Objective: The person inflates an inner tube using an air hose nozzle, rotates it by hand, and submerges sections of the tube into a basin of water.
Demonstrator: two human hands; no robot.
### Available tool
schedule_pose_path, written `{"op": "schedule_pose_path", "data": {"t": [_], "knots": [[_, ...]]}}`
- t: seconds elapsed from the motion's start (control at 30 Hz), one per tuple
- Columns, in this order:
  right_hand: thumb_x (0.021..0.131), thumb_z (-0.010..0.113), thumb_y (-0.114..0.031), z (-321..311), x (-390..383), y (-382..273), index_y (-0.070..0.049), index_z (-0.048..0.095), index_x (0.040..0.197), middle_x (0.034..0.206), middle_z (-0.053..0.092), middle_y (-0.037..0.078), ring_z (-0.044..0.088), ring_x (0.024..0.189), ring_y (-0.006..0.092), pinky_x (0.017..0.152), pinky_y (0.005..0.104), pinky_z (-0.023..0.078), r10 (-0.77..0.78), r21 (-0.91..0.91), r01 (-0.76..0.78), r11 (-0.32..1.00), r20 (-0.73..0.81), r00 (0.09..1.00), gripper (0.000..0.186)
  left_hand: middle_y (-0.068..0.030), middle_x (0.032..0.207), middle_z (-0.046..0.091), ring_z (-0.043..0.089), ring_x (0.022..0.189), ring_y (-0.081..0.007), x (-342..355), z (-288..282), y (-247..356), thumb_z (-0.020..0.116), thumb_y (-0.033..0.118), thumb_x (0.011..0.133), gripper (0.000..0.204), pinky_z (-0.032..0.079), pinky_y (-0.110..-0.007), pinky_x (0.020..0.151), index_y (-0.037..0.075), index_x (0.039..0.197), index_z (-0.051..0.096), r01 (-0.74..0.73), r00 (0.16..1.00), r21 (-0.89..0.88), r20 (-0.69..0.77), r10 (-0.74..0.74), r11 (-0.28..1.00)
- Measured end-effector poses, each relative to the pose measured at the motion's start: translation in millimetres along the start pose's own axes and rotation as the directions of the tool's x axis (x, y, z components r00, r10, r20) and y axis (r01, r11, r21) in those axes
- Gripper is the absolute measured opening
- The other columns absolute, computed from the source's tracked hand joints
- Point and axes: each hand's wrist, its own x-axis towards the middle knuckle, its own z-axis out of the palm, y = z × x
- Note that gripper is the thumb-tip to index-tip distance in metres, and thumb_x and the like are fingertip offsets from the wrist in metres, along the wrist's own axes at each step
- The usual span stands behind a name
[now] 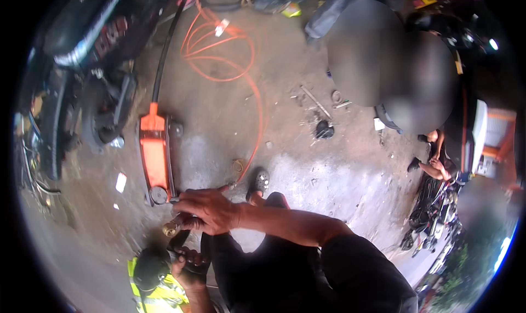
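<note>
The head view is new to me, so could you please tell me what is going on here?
The left hand is closed around what looks like a dark tool, and the right hand is at its brass-coloured end; whether it grips that firmly is unclear. Just beyond the right hand stands an orange floor jack. Further off, an orange hose lies looped on the floor. A person in a yellow vest is close by at the lower left.
</note>
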Motion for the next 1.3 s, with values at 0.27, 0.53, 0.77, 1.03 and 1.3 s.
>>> {"op": "schedule_pose_path", "data": {"t": [0.27,0.53,0.77,1.03,1.3], "knots": [[0.093,0.067,-0.031,-55.9,14.9,-263.3,-0.002,0.056,0.122,0.103,0.059,0.016,0.062,0.088,0.0326,0.074,0.0396,0.05,-0.169,-0.021,0.179,0.984,-0.454,0.875,0.042,0.0027,0.078,0.061,0.056,0.073,-0.0156,-110.9,79.6,65.1,0.069,0.013,0.077,0.024,0.045,-0.042,0.094,0.013,0.1,0.067,0.009,0.97,0.233,0.235,-0.065,0.972],[0.105,0.049,-0.042,-102.8,-38.2,-335.2,-0.006,0.052,0.123,0.096,0.058,0.004,0.055,0.079,0.0144,0.069,0.0303,0.047,0.015,0.033,0.213,0.976,-0.996,0.089,0.041,-0.0071,0.084,0.06,0.058,0.077,-0.0221,-183.1,152.1,83.6,0.069,0.005,0.073,0.037,0.052,-0.041,0.079,0.007,0.108,0.057,-0.377,0.842,0.364,0.517,0.151,0.852],[0.104,0.052,-0.044,-146.6,-80.7,-367.9,-0.004,0.055,0.111,0.084,0.055,0.004,0.052,0.067,0.0113,0.054,0.025,0.044,-0.35,-0.338,0.113,0.934,-0.93,0.109,0.041,-0.0103,0.083,0.067,0.067,0.077,-0.0192,-200.8,184.0,70.7,0.07,0.005,0.081,0.021,0.056,-0.035,0.075,-0.001,0.098,0.059,-0.619,0.749,0.579,0.64,0.174,0.531],[0.103,0.048,-0.049,-229.4,-83.4,-356.7,-0.003,0.056,0.102,0.072,0.049,-0.001,0.037,0.055,0.0061,0.048,0.0224,0.03,-0.032,0.061,0.17,0.984,-0.867,0.497,0.047,-0.011,0.089,0.066,0.065,0.074,-0.0193,-176.3,228.5,-1.8,0.064,0.0,0.079,0.022,0.054,-0.035,0.07,0.0,0.1,0.057,-0.591,0.795,0.471,0.478,0.374,0.654],[0.103,0.055,-0.045,-219.2,-40.8,-313.3,-0.005,0.06,0.102,0.073,0.049,-0.006,0.039,0.059,0.0044,0.052,0.0226,0.029,0.242,0.385,-0.147,0.911,-0.212,0.947,0.04,-0.0136,0.081,0.063,0.063,0.072,-0.0238,-222.3,285.2,-44.3,0.064,0.006,0.079,0.021,0.053,-0.038,0.067,0.001,0.098,0.056,-0.638,0.757,0.205,0.345,0.555,0.742]]}}
